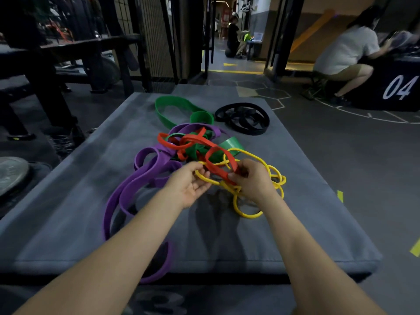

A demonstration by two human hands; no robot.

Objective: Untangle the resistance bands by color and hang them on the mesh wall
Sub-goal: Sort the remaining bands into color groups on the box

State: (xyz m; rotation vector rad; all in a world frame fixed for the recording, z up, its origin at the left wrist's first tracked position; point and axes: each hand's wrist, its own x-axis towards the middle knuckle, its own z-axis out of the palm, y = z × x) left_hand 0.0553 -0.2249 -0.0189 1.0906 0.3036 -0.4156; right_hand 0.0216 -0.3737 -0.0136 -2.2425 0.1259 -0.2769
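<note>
A tangle of resistance bands lies on a grey mat [295, 201]. Red bands [193, 139] weave through green bands [172, 105] and purple bands [136, 180] at the middle. Thin yellow bands [247, 214] loop at the right of the pile. Black bands [243, 119] lie apart at the far right of the mat. My right hand [252, 180] pinches a red loop where it crosses the yellow bands. My left hand [191, 185] curls its fingers around a yellow strand just beside it. The mesh wall [154, 35] stands beyond the mat, upper left.
A dark rack and bench [68, 64] stand at the left, with weight plates [11, 176] on the floor. A seated person [345, 53] works at a black box marked 04 at the right. Another person kneels in the far doorway [234, 39].
</note>
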